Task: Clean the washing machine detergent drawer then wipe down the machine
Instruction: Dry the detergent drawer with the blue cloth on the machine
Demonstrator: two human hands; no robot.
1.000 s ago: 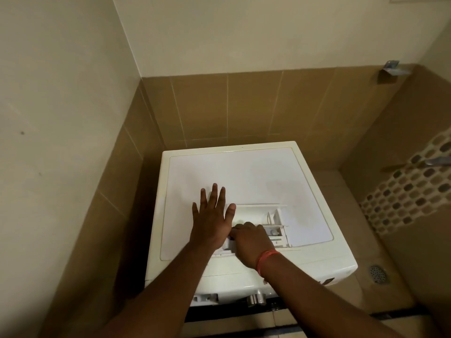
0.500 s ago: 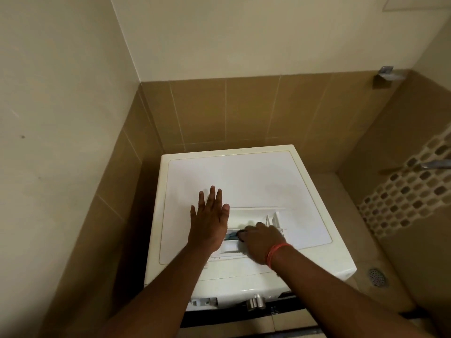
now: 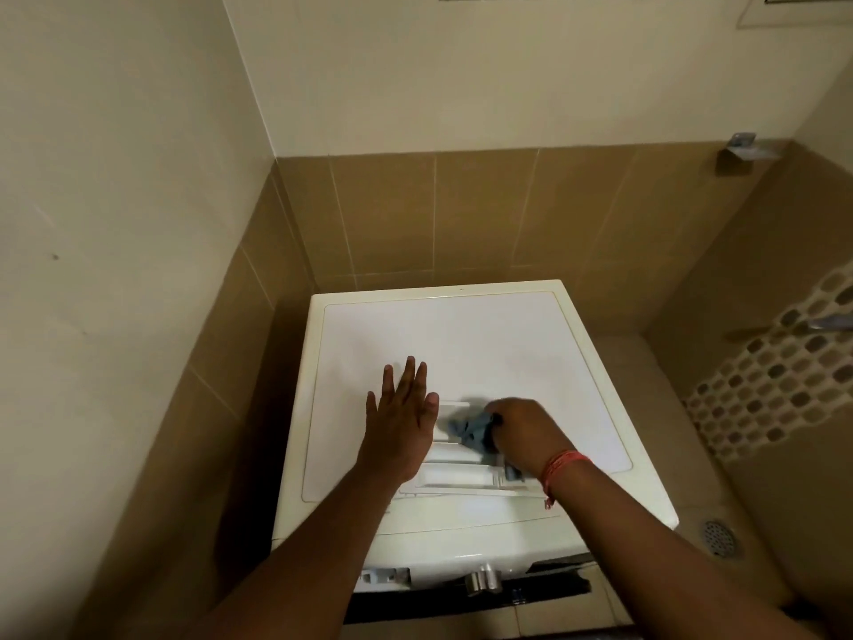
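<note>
A white washing machine [image 3: 461, 334] stands in a tiled corner, seen from above. The white detergent drawer [image 3: 454, 478] lies on its top, near the front edge. My left hand [image 3: 401, 422] lies flat with straight fingers on the machine top, touching the drawer's left end. My right hand [image 3: 524, 431] grips a bunched blue-grey cloth [image 3: 468, 427] and presses it into the drawer's far part. My right wrist, with a red thread band, hides the drawer's right end.
Brown tiled walls close in behind and to the left of the machine. A floor drain [image 3: 719, 538] lies at the right on the tiled floor. A metal tap [image 3: 831, 323] juts from the mosaic wall at right. The control knob [image 3: 482, 579] shows on the machine's front.
My right hand has moved from the drawer's near part to its far part, and the blue-grey cloth now shows in its grip. My left hand has stayed flat in place.
</note>
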